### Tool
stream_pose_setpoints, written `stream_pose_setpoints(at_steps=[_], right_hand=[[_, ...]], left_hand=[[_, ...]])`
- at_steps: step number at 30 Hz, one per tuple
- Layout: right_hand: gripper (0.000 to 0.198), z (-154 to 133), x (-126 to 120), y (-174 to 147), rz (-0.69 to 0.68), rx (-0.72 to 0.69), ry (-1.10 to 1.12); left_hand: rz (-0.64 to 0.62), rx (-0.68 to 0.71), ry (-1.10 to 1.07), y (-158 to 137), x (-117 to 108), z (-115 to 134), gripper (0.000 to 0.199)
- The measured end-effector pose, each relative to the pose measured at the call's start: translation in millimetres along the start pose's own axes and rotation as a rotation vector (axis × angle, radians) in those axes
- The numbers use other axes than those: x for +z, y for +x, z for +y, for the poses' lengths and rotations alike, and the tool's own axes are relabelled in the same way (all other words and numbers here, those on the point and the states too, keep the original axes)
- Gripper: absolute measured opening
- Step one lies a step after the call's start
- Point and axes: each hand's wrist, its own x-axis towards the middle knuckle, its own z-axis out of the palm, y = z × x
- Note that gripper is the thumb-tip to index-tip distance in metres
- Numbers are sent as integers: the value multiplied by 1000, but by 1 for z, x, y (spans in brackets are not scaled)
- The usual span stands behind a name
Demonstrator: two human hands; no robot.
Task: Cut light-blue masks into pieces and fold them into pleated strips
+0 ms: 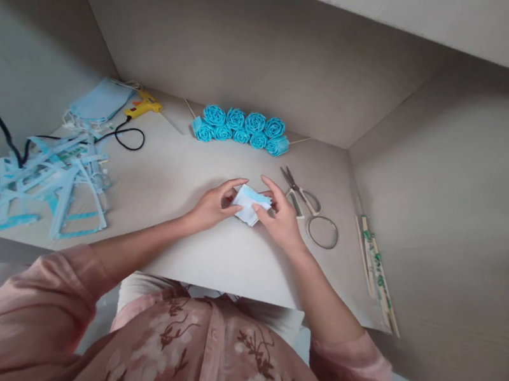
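Note:
Between my two hands, above the middle of the table, is a small stack of square white and light-blue cut pieces (248, 207), apparently face-mask fabric. My left hand (218, 203) grips its left edge between thumb and fingers. On the right side, my right hand (282, 217) has its thumb on top of the stack and fingers behind it, the index finger raised. Scissors (300, 191) with pale handles lie just beyond my right hand, blades pointing away. Next to them rests a wire ring or roll (322, 232).
Blue rolled flowers (242, 129) on sticks lie at the back. At left are a yellow glue gun (145, 105) with a black cord, a pile of blue masks (102, 101) and tangled mask scraps (50, 184). Wooden sticks (377, 271) line the right edge. Walls enclose the table (160, 175).

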Motion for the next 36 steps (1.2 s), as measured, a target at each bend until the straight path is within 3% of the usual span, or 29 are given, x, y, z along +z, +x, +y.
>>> stream_pose_setpoints(at_steps=[6, 19, 23, 28, 32, 36], right_hand=[[59, 3, 3, -1, -40, -114, -165], [63, 8, 6, -1, -106, -118, -197], [60, 5, 5, -1, -98, -100, -162], [67, 3, 4, -2, -144, -12, -66], [77, 6, 5, -1, -199, 32, 45], [78, 12, 6, -1, -266, 49, 176]], left_hand=[[2, 37, 67, -1, 0, 3, 68], [-21, 1, 48, 1, 3, -2, 61], [-16, -7, -79, 0, 3, 1, 62], [-7, -13, -342, 2, 4, -2, 77], [1, 5, -355, 3, 3, -6, 78], [-71, -8, -310, 1, 1, -5, 73]])
